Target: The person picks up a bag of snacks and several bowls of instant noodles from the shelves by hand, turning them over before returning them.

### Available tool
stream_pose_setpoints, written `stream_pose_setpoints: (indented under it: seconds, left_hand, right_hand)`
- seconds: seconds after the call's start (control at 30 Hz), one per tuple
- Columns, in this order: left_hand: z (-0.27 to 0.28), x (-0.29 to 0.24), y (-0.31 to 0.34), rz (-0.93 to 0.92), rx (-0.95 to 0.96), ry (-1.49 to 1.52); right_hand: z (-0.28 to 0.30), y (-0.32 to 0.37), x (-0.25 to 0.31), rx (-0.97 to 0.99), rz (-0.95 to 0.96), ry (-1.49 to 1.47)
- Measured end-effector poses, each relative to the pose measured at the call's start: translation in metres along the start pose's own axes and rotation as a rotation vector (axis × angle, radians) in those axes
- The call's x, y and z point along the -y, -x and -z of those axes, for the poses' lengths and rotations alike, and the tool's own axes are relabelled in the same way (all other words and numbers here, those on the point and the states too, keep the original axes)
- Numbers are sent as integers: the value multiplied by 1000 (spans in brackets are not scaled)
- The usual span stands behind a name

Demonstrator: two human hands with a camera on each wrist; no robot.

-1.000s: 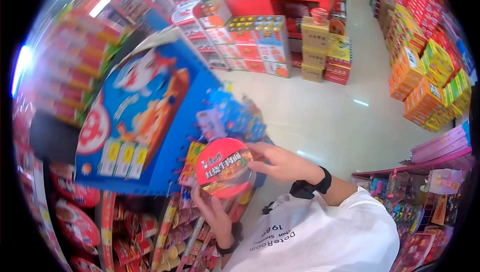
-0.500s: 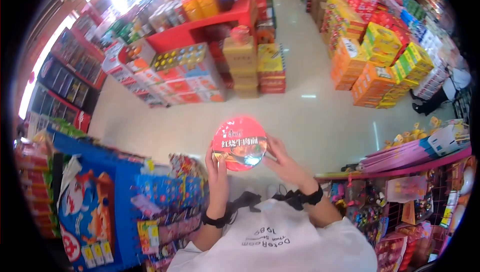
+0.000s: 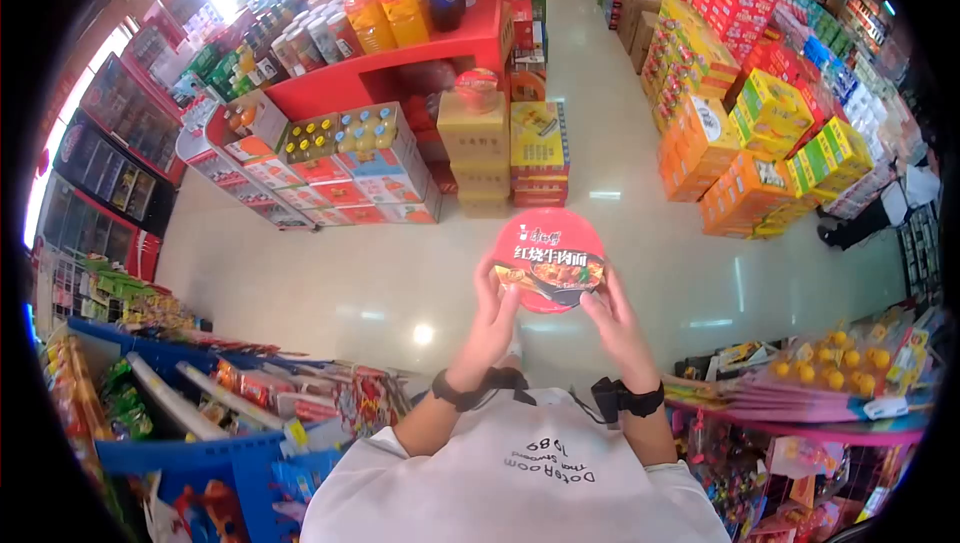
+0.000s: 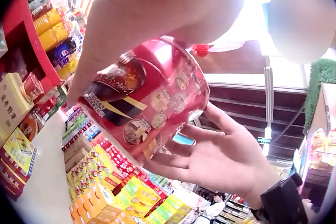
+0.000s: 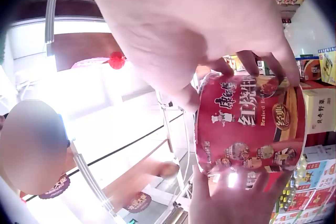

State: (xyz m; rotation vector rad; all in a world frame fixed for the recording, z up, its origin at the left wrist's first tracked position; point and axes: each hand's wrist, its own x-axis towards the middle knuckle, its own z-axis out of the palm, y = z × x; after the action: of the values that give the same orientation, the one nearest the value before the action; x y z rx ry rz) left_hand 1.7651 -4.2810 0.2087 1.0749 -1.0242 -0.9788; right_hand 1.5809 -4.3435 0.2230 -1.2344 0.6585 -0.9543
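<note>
Both hands hold a red instant noodle cup (image 3: 549, 233) out in front of the white shirt, its printed lid facing up. The left hand (image 3: 489, 321) grips the cup's left side, thumb near the lid's lower edge. On the opposite side the right hand (image 3: 619, 331) grips it, with its thumb also by the rim. In the left wrist view the cup's wall (image 4: 157, 95) shows food pictures, between the near left hand and the right hand (image 4: 220, 161). Brand lettering covers the cup (image 5: 247, 124) in the right wrist view.
Ahead, a similar red cup (image 3: 477, 90) stands on stacked tan boxes (image 3: 473, 138), beside drink cartons (image 3: 345, 168) and a red counter of bottles. Orange and yellow cartons (image 3: 735, 163) line the right. Blue snack racks (image 3: 190, 453) and a pink-edged toy shelf (image 3: 810, 431) flank the person.
The view has swung from the blue snack rack toward the open aisle. The cup has come round with both hands to in front of the body, and the hands now hold opposite sides.
</note>
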Motion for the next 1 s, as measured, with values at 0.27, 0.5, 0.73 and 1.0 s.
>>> stream_pose_setpoints:
  seconds: [0.27,0.5,0.73,1.0]
  left_hand:
    - [91,3,-130,-23,-69,34]
    - [147,22,-204,-8,-91,-24]
    - [181,55,-260,17,-112,-176]
    - [212,90,-363,129,-173,-223]
  right_hand:
    - [-44,-162,-3,120,-105,60]
    - [-72,-251,-14,129,-153,100]
    - [-69,-331,-53,158,-254,104]
    - [-41,-443,-109,194,-249,129]
